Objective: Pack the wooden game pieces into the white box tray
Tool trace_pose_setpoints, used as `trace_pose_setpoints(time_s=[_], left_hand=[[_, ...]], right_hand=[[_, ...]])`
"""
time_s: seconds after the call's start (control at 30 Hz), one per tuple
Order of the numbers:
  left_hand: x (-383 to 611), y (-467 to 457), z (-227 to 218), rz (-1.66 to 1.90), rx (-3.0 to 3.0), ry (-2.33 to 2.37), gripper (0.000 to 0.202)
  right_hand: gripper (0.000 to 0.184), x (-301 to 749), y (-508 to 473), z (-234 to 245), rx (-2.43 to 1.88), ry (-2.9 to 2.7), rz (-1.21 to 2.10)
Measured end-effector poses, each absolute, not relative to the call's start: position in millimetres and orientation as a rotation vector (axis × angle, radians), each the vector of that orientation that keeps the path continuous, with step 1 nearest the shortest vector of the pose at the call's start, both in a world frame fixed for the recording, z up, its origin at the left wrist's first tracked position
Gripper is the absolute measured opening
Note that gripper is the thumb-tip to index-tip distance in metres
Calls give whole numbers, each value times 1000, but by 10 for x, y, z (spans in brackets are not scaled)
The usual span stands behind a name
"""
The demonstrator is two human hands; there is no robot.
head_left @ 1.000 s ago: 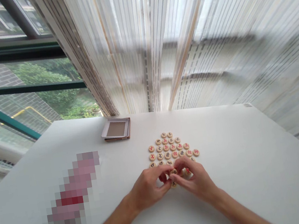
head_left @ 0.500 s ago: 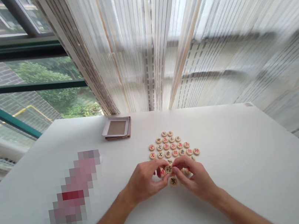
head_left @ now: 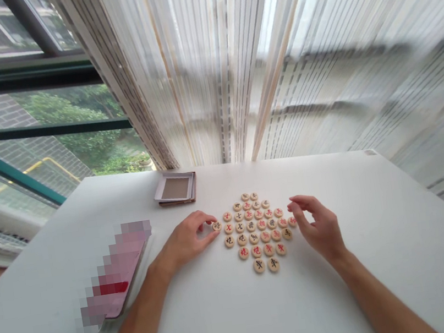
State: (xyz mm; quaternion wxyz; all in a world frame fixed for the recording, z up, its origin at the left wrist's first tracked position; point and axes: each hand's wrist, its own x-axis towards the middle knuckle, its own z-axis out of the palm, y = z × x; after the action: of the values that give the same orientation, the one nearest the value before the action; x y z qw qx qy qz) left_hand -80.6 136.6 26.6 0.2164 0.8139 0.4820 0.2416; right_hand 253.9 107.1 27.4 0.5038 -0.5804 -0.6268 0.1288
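Note:
Round wooden Chinese chess pieces (head_left: 250, 226) with red or black characters lie face up in rows, forming a roughly diamond-shaped group on the white table. At the group's left edge, my left hand (head_left: 189, 241) has thumb and forefinger around a black-character chess piece (head_left: 216, 226), which sits at the table surface or just over it. Beside the right edge is my right hand (head_left: 318, 224), its curled fingers and thumb apart with nothing between them. Its thumb is close to a red-character piece (head_left: 292, 221), partly covered by the hand. Two black-character pieces (head_left: 266, 265) make up the nearest row.
An open shallow box (head_left: 176, 189) lies at the back of the white table (head_left: 228, 321). On the left rests a pink, partly pixelated object (head_left: 118, 282) with a pale strap. Striped curtains (head_left: 211, 68) and a window (head_left: 74, 124) stand behind the table.
Both hands have parted from the middle of the group. My left hand has carried the black-character piece to the left edge; my right hand has let go and moved right.

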Motion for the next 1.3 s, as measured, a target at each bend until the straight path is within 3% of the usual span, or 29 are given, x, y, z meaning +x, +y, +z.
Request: trace_pose_setpoints(time_s=[0.63,0.97,1.3], left_hand=[[-750,1340,278,666,2264,1315,24],[-755,1344,270,663,2258,1309,24],[-749,1335,275,702,2244,1304,24]], right_hand=[[36,2811,1350,71,-1502,-1214,558],[35,3030,1310,229,-1633,-1748,653],[38,3100,1309,221,-1617,-1932,646]])
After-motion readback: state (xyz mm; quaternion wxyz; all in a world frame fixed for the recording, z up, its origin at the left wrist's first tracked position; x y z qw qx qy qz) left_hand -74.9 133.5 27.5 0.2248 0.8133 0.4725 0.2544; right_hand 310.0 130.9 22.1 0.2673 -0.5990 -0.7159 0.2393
